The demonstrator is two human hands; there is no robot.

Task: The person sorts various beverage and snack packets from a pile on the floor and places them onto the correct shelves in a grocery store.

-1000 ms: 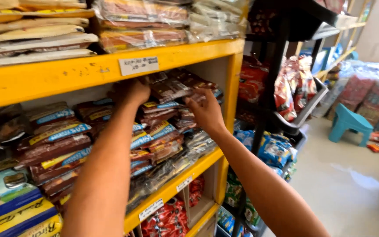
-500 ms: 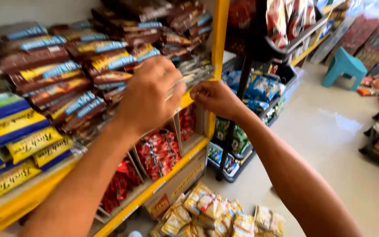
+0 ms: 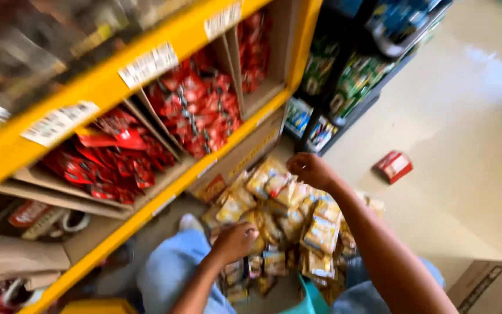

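Observation:
I look down at a pile of yellow snack packets (image 3: pixel 286 221) lying low in front of my knees. My left hand (image 3: pixel 235 241) rests on the near left side of the pile, fingers curled down onto a packet. My right hand (image 3: pixel 311 170) hovers over the far top of the pile, fingers bent, touching or just above the packets. Motion blur hides whether either hand actually grips a packet. My legs in light blue trousers (image 3: pixel 172 270) show below the left hand.
A yellow shelf unit (image 3: pixel 146 99) stands at left, holding cardboard trays of red packets (image 3: pixel 196 107). A dark rack of snack bags (image 3: pixel 344 87) stands beyond. A red box (image 3: pixel 394 166) lies on the pale floor. A cardboard box (image 3: pixel 483 285) sits at bottom right.
Both hands have come down from the upper shelf of dark packets to the pile of yellow packets near the floor. The view has tilted downward.

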